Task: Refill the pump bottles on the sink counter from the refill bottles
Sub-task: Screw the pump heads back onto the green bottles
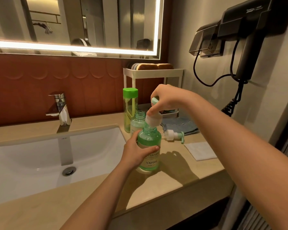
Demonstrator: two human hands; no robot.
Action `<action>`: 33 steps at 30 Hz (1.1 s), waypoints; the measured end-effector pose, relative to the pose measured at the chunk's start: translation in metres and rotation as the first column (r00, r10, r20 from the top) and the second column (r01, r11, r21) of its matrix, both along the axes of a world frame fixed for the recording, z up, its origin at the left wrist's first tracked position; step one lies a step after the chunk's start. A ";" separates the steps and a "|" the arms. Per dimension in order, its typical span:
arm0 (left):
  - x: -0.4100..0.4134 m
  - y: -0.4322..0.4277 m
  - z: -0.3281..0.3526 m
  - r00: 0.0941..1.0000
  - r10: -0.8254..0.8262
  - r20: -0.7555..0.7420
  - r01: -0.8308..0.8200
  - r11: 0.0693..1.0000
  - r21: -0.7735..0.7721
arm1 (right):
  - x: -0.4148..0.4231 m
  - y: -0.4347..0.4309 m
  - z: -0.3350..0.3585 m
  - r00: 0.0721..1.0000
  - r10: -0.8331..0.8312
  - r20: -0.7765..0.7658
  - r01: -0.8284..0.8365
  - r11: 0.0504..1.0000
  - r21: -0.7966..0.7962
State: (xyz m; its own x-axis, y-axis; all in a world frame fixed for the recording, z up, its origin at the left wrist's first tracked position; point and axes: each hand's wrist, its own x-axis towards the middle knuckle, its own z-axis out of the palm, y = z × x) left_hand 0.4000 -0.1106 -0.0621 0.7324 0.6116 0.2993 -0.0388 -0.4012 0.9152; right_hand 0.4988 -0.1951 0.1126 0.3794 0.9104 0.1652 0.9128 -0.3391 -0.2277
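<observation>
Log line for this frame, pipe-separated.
left hand grips green bottle | right hand holds pump head over its neck | second bottle open | spare pump on counter

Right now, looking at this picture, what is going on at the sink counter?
A person's left hand grips a green bottle standing on the counter, while the right hand holds a pump head just above its open neck. A second bottle, also open, stands behind it, and a loose pump lies on the counter nearby.

Room along counter (156, 188) front — tall bottle (130, 110), loose pump (173, 135), napkin (200, 151) crowd rt.
</observation>
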 end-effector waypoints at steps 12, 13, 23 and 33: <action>0.001 -0.002 -0.001 1.000 0.017 0.020 -0.017 1.000 -0.010 | -0.006 0.013 -0.025 0.994 -0.051 0.097 0.058 0.996 -0.070; 0.000 -0.002 -0.001 1.000 0.015 0.021 -0.015 1.000 -0.009 | -0.003 0.009 -0.024 0.999 -0.045 0.015 0.045 0.999 -0.030; 0.003 0.001 0.000 0.997 -0.070 0.029 0.070 0.997 -0.019 | 0.034 -0.020 -0.085 0.476 0.242 -0.845 -0.156 0.969 0.190; 0.013 0.002 -0.008 0.996 -0.067 0.059 0.068 0.997 -0.021 | 0.008 -0.002 -0.095 0.962 -0.018 -0.271 0.102 0.948 0.300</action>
State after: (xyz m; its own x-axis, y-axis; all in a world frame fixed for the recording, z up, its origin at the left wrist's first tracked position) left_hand 0.4130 -0.1085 -0.0698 0.7538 0.5685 0.3296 -0.1191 -0.3751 0.9193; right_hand 0.5065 -0.1969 0.0172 0.4999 0.8042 0.3214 0.7862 -0.2659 -0.5578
